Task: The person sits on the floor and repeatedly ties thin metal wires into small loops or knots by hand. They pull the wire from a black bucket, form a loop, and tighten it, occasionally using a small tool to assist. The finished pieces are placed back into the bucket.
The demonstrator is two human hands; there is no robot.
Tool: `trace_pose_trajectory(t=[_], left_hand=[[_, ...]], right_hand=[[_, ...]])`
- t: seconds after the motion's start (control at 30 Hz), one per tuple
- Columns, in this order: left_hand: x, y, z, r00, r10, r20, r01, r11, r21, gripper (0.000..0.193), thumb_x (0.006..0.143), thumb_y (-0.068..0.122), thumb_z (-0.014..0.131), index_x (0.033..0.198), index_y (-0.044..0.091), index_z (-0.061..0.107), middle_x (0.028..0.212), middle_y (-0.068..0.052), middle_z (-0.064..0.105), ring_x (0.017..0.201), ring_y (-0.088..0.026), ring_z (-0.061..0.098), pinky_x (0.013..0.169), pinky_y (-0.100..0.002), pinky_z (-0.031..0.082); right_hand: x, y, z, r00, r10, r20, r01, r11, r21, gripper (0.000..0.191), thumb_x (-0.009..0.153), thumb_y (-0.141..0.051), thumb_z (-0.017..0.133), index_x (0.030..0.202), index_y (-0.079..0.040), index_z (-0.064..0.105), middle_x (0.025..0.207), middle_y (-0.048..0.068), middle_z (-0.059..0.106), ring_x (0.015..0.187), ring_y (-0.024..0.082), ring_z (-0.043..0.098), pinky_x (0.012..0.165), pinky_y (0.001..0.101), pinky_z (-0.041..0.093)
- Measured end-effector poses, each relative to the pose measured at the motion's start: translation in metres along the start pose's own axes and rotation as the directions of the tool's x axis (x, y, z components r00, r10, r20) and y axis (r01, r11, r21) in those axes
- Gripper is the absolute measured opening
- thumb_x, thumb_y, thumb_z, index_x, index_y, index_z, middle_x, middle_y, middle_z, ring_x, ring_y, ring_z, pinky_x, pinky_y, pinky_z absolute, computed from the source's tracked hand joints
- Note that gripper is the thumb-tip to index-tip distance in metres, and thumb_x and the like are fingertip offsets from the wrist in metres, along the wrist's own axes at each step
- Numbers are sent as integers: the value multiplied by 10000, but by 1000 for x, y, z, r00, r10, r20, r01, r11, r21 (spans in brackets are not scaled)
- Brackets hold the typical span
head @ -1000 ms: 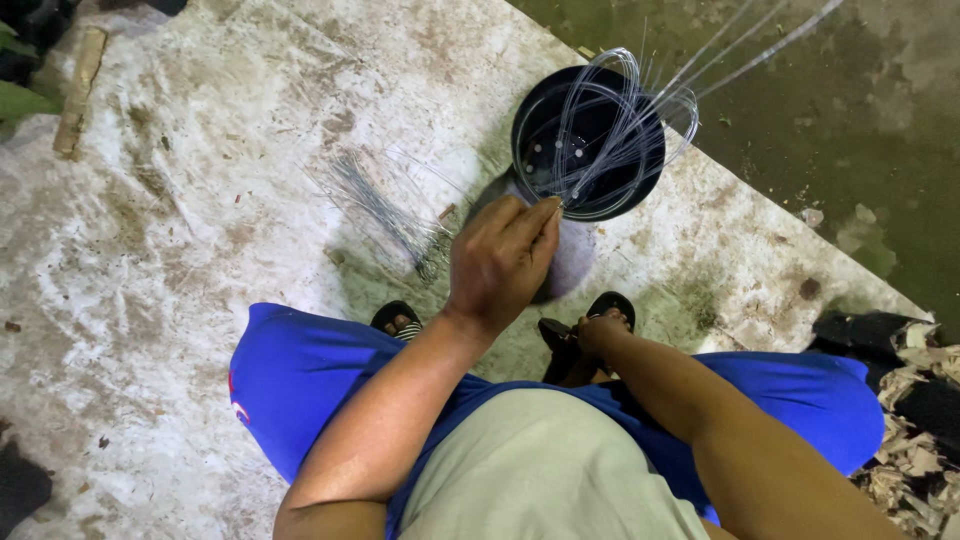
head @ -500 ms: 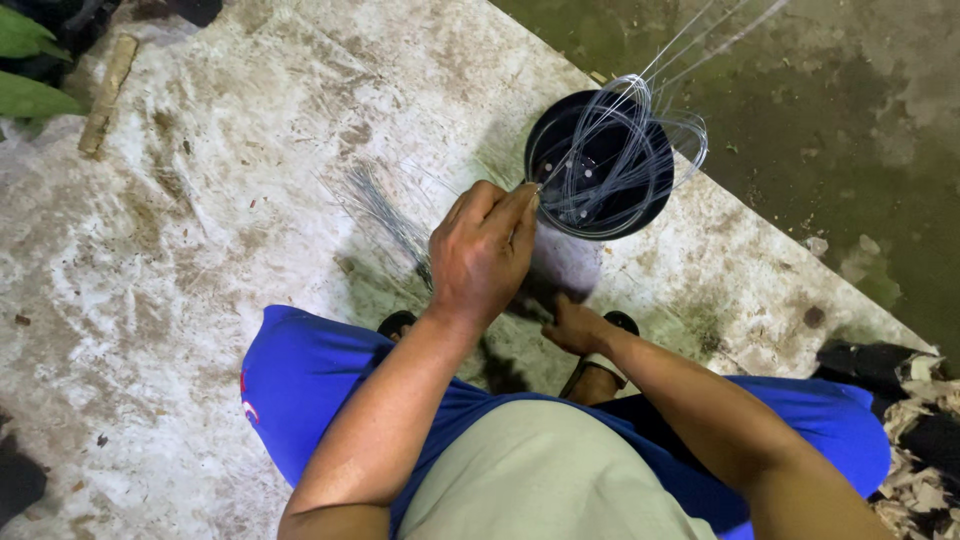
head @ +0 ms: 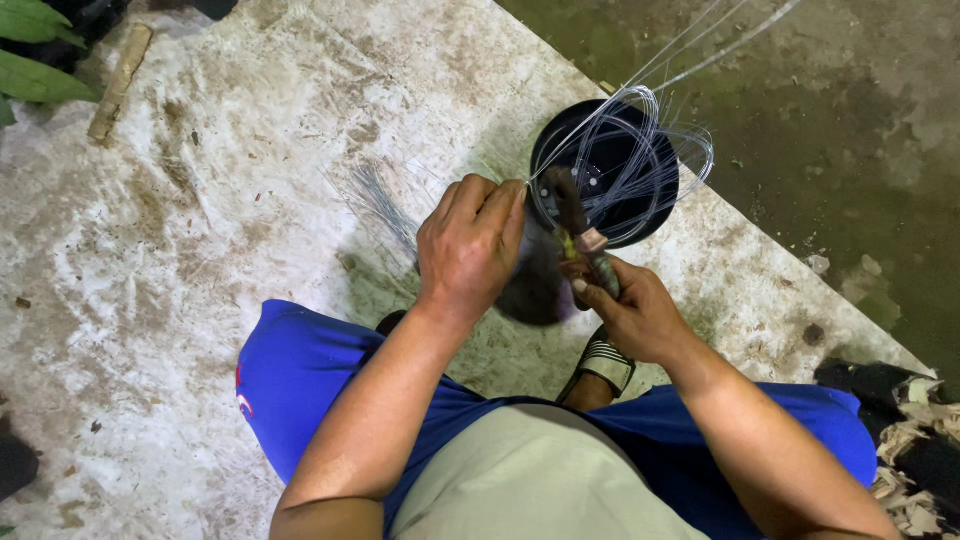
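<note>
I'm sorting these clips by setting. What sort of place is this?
Probably an outdoor yard or informal work spot at ground level: a stained, rough concrete slab, green leaves at its edge, and the person squatting in sandals over a wire coil.

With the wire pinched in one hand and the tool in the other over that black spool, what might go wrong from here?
1. The wire loops spring loosely off the black spool; they may tangle or slip off it.
2. The left hand pinches the wire right beside the tool held by the right hand, so a slip could nick the fingers.
3. Cut wire pieces lie on the floor near the sandalled foot; sharp ends might prick.
</note>
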State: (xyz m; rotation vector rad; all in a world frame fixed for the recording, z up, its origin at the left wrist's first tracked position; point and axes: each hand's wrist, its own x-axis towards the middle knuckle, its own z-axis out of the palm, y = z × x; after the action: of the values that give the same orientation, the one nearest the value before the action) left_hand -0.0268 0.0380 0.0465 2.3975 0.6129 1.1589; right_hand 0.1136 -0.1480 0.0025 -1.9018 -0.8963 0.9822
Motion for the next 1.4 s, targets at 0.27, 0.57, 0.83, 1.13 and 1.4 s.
trace_pose_trajectory(t=[0.27, 0.57, 0.83, 1.13, 1.4], left_hand=[[-2, 2, 5, 997, 51, 58, -53, 998, 31, 99, 946, 75, 750, 1032, 38, 719, 874, -79, 575, 818, -243, 630, 666, -371, 523], [-4, 1, 9, 996, 59, 66, -63, 996, 62, 89, 948, 57, 743, 1028, 25, 720, 868, -79, 573, 811, -238, 628, 646, -364, 529], [-9, -4, 17, 993, 39, 112, -46, 997, 60, 89, 943, 51, 741, 1012, 0, 720, 871, -76, 604, 788, -210, 647, 629, -337, 544], [-12, -5, 20, 992, -7, 130, 1, 999, 48, 75, 933, 57, 738, 983, 9, 712, 855, -91, 596, 770, -238, 659, 620, -362, 544], [-8, -4, 13, 988, -59, 144, 68, 996, -63, 84, 935, 68, 724, 1008, 26, 722, 885, -90, 620, 766, -253, 679, 633, -375, 553]], right_hand=[[-5, -8, 3, 996, -81, 41, 80, 996, 37, 243, 985, -118, 658, 1218, -70, 703, 830, -22, 595, 703, 65, 485, 604, 245, 422], [-7, -26, -2, 979, -202, -16, 196, 965, -173, 90, 902, -22, 670, 991, -10, 668, 930, 39, 616, 673, 115, 552, 584, 276, 449], [-7, -25, 4, 988, -156, 8, 156, 984, -85, 62, 933, -24, 638, 989, -5, 657, 920, 47, 583, 694, 116, 543, 593, 283, 453], [-7, -14, 7, 981, -192, 6, 192, 977, -90, 41, 943, -40, 627, 966, -10, 643, 902, 41, 590, 708, 100, 552, 606, 268, 459], [0, -4, 0, 990, -94, 104, 95, 995, -8, 137, 980, -144, 677, 1061, -35, 696, 834, 60, 605, 692, 99, 522, 610, 265, 448]])
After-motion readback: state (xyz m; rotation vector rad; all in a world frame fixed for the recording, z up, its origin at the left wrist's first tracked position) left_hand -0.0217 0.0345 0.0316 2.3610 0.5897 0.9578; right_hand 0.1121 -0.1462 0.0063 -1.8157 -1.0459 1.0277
